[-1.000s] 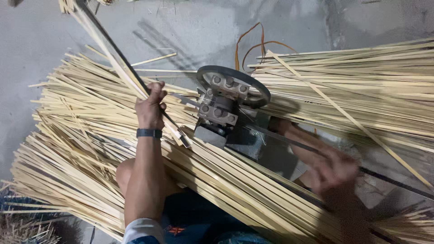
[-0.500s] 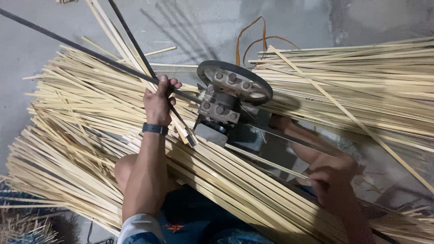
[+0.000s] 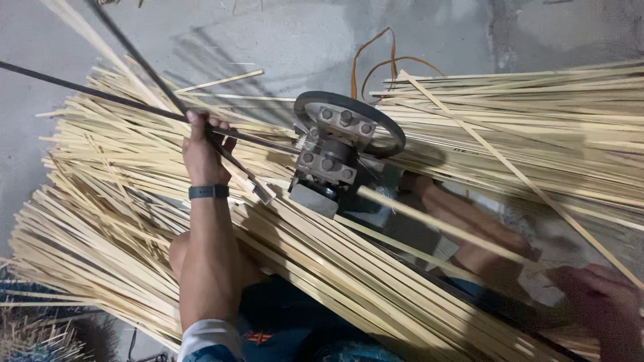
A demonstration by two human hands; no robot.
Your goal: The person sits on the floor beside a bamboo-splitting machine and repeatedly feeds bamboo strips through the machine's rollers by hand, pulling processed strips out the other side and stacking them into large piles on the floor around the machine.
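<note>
Bare grey concrete floor (image 3: 221,33) across the top of the view, stained and scuffed, with hard shadows thrown on it by raised strips. No walls or furniture in sight — only floor, piled stock and a small machine.

At the centre, a metal splitting machine (image 3: 335,157): grey block body, bolted plates, a dark ring-shaped wheel on top. Behind the machine, an orange cable (image 3: 376,64) looping over the concrete.

Left of the machine and running under it toward the near edge, a deep heap of pale bamboo strips (image 3: 100,221), laid roughly parallel. Right of the machine, a second stack of bamboo strips (image 3: 537,127), with one loose strip lying slantwise across it.

Left hand (image 3: 201,151), just left of the machine, closed around dark thin strips (image 3: 134,107) that rise up and away to the left; a dark band on the wrist. One pale strip (image 3: 436,224) coming out of the machine's right side, slanting down toward the right hand (image 3: 597,298). Right hand low and well right of the machine, blurred and in shadow — cannot tell whether closed or spread, nor whether touching that strip.

Below the machine, blue clothing (image 3: 282,322) at the near edge.
</note>
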